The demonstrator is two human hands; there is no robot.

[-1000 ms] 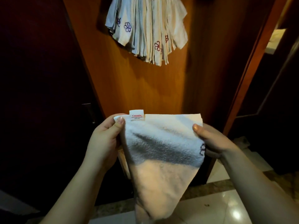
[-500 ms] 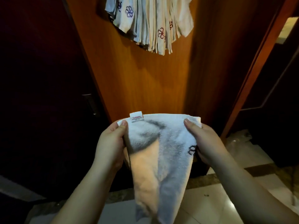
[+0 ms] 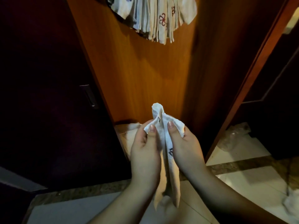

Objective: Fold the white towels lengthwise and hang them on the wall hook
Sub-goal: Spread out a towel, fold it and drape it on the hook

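Both hands, left hand [image 3: 145, 152] and right hand [image 3: 186, 151], pinch the towel [image 3: 163, 126] edges together.

pale tiled floor [image 3: 234, 160] with a dark marble strip, crinkly clear plastic [image 3: 233, 136] lying right of the grip, something white [image 3: 291, 206] further right and lower

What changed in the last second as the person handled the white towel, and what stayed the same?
The left hand and right hand came together, folding the towel in half lengthwise. Both still pinch its top corners. The hung towels remain on the wooden panel.
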